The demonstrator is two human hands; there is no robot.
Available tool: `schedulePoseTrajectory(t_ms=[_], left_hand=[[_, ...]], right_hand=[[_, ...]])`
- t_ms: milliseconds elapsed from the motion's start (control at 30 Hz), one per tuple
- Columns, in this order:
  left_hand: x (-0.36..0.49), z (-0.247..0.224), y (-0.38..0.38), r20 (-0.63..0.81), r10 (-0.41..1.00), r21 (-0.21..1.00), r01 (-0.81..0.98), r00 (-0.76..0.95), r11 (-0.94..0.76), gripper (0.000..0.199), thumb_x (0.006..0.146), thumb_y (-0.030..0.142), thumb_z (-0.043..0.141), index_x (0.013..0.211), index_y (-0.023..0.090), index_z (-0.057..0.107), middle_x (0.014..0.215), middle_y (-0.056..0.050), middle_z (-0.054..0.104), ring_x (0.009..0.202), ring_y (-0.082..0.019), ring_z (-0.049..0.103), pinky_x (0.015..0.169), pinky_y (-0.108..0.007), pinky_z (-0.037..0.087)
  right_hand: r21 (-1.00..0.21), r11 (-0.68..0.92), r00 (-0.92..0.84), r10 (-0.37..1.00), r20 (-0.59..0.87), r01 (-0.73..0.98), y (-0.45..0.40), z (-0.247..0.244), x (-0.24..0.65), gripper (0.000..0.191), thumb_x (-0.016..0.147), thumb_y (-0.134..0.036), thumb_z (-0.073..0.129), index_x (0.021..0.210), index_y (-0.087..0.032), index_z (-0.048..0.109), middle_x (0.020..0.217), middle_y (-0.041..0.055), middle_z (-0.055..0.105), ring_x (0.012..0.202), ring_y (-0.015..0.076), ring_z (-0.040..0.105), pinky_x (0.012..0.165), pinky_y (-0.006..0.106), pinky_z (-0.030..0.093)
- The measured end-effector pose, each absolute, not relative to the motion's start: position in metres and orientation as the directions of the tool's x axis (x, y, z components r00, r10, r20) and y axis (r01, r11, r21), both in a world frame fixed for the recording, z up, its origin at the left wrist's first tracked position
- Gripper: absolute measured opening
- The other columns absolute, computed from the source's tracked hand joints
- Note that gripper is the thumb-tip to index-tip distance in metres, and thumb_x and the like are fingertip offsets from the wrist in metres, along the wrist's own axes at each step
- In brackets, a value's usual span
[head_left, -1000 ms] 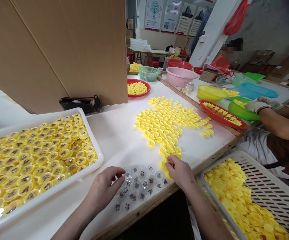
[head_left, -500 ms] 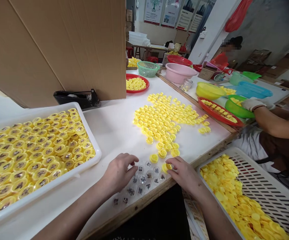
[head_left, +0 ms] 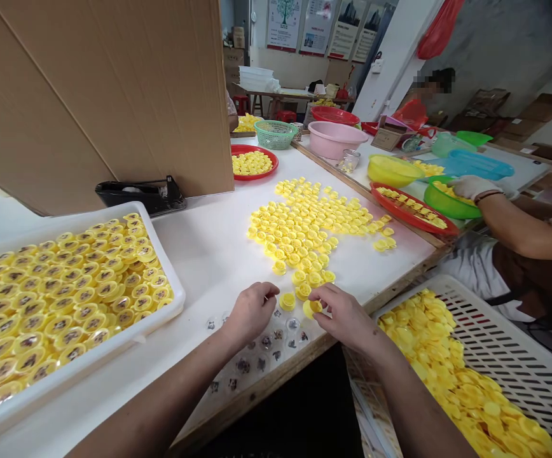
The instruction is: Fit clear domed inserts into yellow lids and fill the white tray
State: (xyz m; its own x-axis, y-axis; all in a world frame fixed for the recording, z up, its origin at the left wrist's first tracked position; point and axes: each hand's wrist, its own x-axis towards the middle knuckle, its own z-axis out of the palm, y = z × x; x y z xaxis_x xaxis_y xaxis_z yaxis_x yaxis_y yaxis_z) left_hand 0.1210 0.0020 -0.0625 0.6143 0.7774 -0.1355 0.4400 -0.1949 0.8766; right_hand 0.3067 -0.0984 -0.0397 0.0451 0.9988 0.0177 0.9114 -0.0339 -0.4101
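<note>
Near the front edge of the white table, my right hand [head_left: 338, 313] pinches a yellow cup [head_left: 312, 309] between thumb and fingers. My left hand [head_left: 255, 310] is to its left, with thumb and fingertips close together above clear discs; what it may hold is too small to make out. Clear discs with dark pictures [head_left: 266, 343] lie between and below my hands. Beyond them spreads a pile of yellow cups [head_left: 299, 232], with a single yellow cup [head_left: 287, 301] between my hands.
A white tray [head_left: 178, 299] of yellow pieces with pictures stands at left, beside a black tape dispenser [head_left: 142, 196] and a cardboard sheet [head_left: 114, 95]. At right are a crate [head_left: 505, 343] of yellow parts and a person's gloved hand [head_left: 474, 188] at a green bowl [head_left: 452, 202].
My left hand has moved right and up, closer to my right hand, uncovering discs to its left. My right hand still holds the yellow cup. The view has shifted slightly.
</note>
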Motion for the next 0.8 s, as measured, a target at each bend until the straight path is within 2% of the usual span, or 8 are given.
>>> schedulePoseTrajectory(t_ms=[100,167,233,333,467,633,800], left_hand=[[0.121,-0.067,0.004,-0.245,0.799,0.945,0.318,0.549,0.072,0.027,0.085,0.027,0.040,0.098,0.016,0.061,0.094,-0.009,0.065,0.078,-0.016,0.063,0.072,-0.030,0.052],[0.123,-0.070,0.006,-0.292,0.797,0.954,0.214,0.529,0.208,0.032,0.087,0.033,0.038,0.098,0.012,0.059,0.095,-0.012,0.064,0.078,-0.015,0.064,0.072,-0.028,0.053],[0.125,-0.071,0.007,-0.320,0.794,0.946,0.134,0.517,0.294,0.033,0.085,0.037,0.041,0.094,0.011,0.059,0.094,-0.013,0.064,0.076,-0.014,0.064,0.073,-0.028,0.053],[0.124,-0.073,0.010,-0.343,0.798,0.933,0.081,0.496,0.351,0.027,0.081,0.034,0.048,0.090,0.011,0.060,0.091,-0.012,0.064,0.072,-0.013,0.063,0.073,-0.028,0.053],[0.119,-0.077,0.015,-0.346,0.801,0.936,0.117,0.488,0.332,0.022,0.076,0.024,0.052,0.092,0.012,0.061,0.091,-0.010,0.065,0.072,-0.013,0.062,0.071,-0.027,0.052],[0.116,-0.078,0.016,-0.292,0.800,0.949,0.261,0.524,0.176,0.023,0.071,0.021,0.056,0.092,0.017,0.064,0.087,-0.005,0.067,0.072,-0.015,0.061,0.066,-0.027,0.050],[0.119,-0.077,0.020,-0.206,0.812,0.913,0.406,0.546,-0.041,0.022,0.070,0.019,0.056,0.089,0.020,0.067,0.083,-0.003,0.068,0.079,-0.018,0.062,0.073,-0.029,0.048]], right_hand=[[-0.375,0.073,-0.079,0.997,-0.002,0.924,-0.083,-0.023,0.299,0.031,0.072,0.000,0.050,0.095,-0.019,0.060,0.095,0.0029,0.059,0.088,0.0152,0.057,0.078,0.024,0.043],[-0.331,0.139,-0.157,0.987,-0.028,0.933,-0.069,-0.015,0.291,0.032,0.070,0.003,0.050,0.090,-0.019,0.063,0.092,0.0039,0.060,0.090,0.0173,0.057,0.078,0.026,0.042],[-0.279,0.190,-0.214,0.975,-0.060,0.941,-0.054,-0.012,0.283,0.031,0.067,0.005,0.049,0.080,-0.018,0.065,0.085,0.0052,0.060,0.087,0.0194,0.057,0.075,0.027,0.042],[-0.223,0.231,-0.259,0.960,-0.108,0.947,-0.035,-0.015,0.276,0.029,0.063,0.009,0.049,0.065,-0.017,0.063,0.073,0.0061,0.059,0.077,0.0205,0.057,0.067,0.028,0.040],[-0.225,0.209,-0.241,0.962,-0.127,0.952,-0.029,-0.020,0.286,0.030,0.059,0.009,0.049,0.062,-0.017,0.063,0.073,0.0059,0.060,0.072,0.0193,0.058,0.065,0.027,0.040],[-0.352,0.116,-0.142,0.989,-0.051,0.929,-0.056,-0.022,0.311,0.029,0.069,-0.002,0.053,0.088,-0.020,0.065,0.090,0.0026,0.061,0.078,0.0156,0.058,0.071,0.025,0.045],[-0.468,0.004,0.017,0.999,0.040,0.884,-0.097,-0.042,0.322,0.027,0.074,-0.008,0.051,0.097,-0.019,0.060,0.090,0.0022,0.057,0.073,0.0132,0.056,0.071,0.025,0.048]])
